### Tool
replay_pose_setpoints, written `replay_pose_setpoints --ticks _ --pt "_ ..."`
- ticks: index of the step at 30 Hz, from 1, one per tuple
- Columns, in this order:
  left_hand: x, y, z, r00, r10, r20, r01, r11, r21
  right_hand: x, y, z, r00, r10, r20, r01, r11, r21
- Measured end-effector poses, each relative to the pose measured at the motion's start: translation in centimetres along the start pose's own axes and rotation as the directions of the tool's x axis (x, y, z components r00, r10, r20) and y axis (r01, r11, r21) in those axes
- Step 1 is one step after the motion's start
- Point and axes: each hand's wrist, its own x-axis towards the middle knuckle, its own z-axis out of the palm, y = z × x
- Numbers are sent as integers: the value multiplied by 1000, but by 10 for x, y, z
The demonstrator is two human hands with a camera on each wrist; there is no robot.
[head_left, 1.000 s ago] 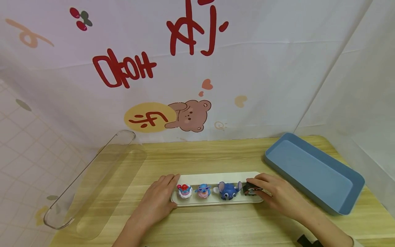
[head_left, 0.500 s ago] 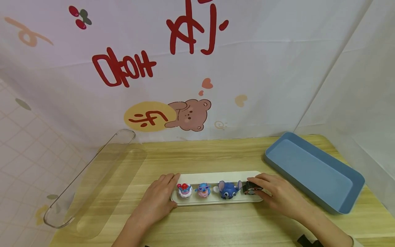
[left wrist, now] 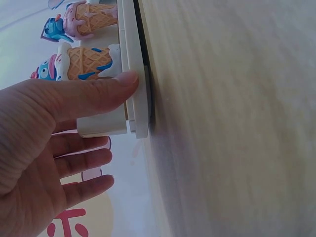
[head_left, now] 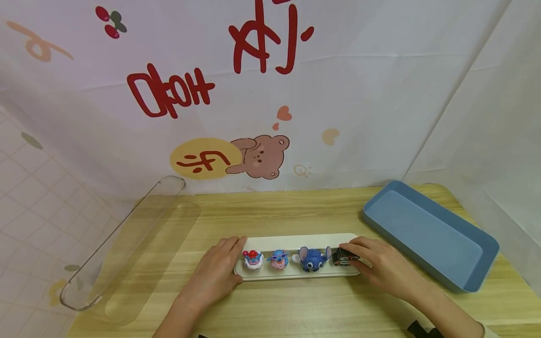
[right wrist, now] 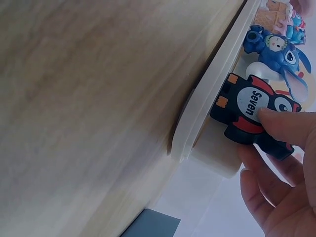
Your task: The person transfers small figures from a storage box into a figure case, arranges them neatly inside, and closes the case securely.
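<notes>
White display stand [head_left: 296,242], lower centre of head frame, on wood-grain worktop [head_left: 296,310]. Left hand [head_left: 214,268] grips its left end, thumb on front edge, other fingers behind. Right hand [head_left: 382,266] pinches black "Seven" figurine [right wrist: 242,101] at the stand's right end, fingers clamped on it. Blue big-eared figurine [head_left: 313,259] stands just beside it; cone figurine with sunglasses [head_left: 279,260] and cone figurine with red topping [head_left: 253,261] sit further left. Blue tray [head_left: 427,234] lies frame right, clear plastic box [head_left: 131,251] frame left.
</notes>
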Motion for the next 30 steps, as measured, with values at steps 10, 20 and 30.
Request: replay_pose_setpoints --ticks 10,20,30 --pt "0 0 1 1000 10 -18 -10 1000 14 0 -4 -21 989 145 0 -145 989 1" --pt "0 0 1 1000 11 -27 -11 1000 4 -8 -1 -36 951 308 -6 -307 951 37" --pt "0 1 0 1000 2 -19 -2 1000 2 -18 1 -41 903 430 -5 -430 902 47"
